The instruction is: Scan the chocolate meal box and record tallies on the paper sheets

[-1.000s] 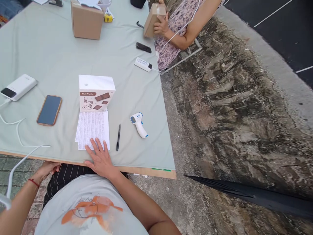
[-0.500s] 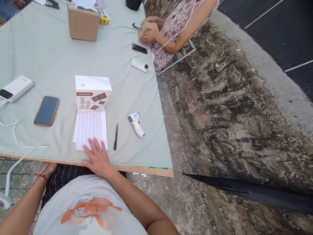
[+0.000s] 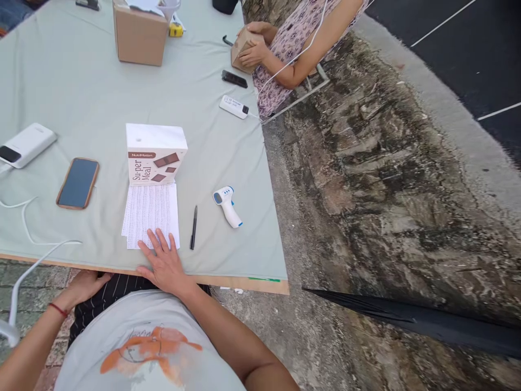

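Observation:
My right hand (image 3: pixel 165 269) lies flat, fingers spread, on the lower edge of the printed sheets (image 3: pixel 152 212) at the table's front. Behind the sheets stands a white box (image 3: pixel 157 155) with chocolate pieces pictured on it and the words "Super Meal". A black pen (image 3: pixel 194 228) lies just right of that hand, and farther right is a white and blue infrared thermometer (image 3: pixel 227 207). Low by my lap at the table edge is my left hand (image 3: pixel 87 285), its thumb stretched apart and holding nothing visible; the edge partly hides its fingers.
On the table (image 3: pixel 101 233) are a phone (image 3: pixel 77 183), a white power bank (image 3: pixel 27 145) with its cable, a cardboard box (image 3: pixel 140 41), a yellow tape measure (image 3: pixel 176 29), a black device (image 3: pixel 234 79) and a white device (image 3: pixel 234 107). Another person's hands hold a small carton (image 3: pixel 244 51).
My left hand and forearm have come farther into view, the thumb now showing beside the table edge. My right hand stays on the sheets. The view has shifted slightly.

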Tool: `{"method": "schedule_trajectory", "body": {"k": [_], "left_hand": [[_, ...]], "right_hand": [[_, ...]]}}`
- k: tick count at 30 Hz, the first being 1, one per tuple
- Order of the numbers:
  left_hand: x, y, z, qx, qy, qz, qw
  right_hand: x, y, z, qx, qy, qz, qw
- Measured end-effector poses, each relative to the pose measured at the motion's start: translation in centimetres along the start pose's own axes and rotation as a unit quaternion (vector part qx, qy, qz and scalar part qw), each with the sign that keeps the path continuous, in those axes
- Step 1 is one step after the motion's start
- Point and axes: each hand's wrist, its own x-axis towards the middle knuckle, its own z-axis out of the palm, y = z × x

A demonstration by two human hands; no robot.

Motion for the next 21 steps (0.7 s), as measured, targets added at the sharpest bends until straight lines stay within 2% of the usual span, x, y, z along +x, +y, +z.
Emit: {"method": "schedule_trajectory", "body": {"k": [2,4,6,8,9,11,12,15,17,19,21], "left_hand": [[-2.1,1.6,-1.1,0.084,-0.061,-0.002,0.995],[-4.2,3.3,-2.6,0.12,-0.108,0.037,0.986],[-5.6,5.2,-4.1,0.057,-0.137,0.131,0.98],[-6.0,7.2,-5.5,-0.084,-0.137,0.222,0.962],[-5.7,8.2,-6.1,-0.141,-0.093,0.242,0.956],[-4.1,10.1,-7.0,-0.198,0.038,0.262,0.944],[-2.8,11.1,-7.4,-0.209,0.101,0.274,0.933],[2.0,13.5,-8.3,-0.214,0.238,0.325,0.89],[5.5,14.5,-8.8,-0.23,0.353,0.327,0.846],[8.8,14.9,-9.2,-0.275,0.467,0.288,0.79],[11.4,14.8,-9.3,-0.321,0.538,0.243,0.741]], "right_hand": [[0.0,0.0,0.0,-0.002,0.002,-0.002,1.0],[0.0,0.1,0.0,-0.002,-0.003,0.0,1.0],[0.0,0.1,0.0,-0.001,-0.008,0.004,1.0],[0.1,0.1,-0.1,-0.002,-0.007,0.004,1.0],[0.1,0.1,-0.1,-0.004,-0.005,0.002,1.0],[0.2,0.1,-0.1,-0.008,-0.005,-0.002,1.0],[0.3,0.1,-0.1,-0.01,-0.007,-0.001,1.0],[0.4,0.1,-0.1,-0.011,-0.018,0.001,1.0],[0.5,0.1,-0.1,-0.012,-0.023,0.002,1.0],[0.6,0.1,-0.2,-0.012,-0.022,0.0,1.0],[0.6,0.0,-0.3,-0.011,-0.016,-0.002,1.0]]}}
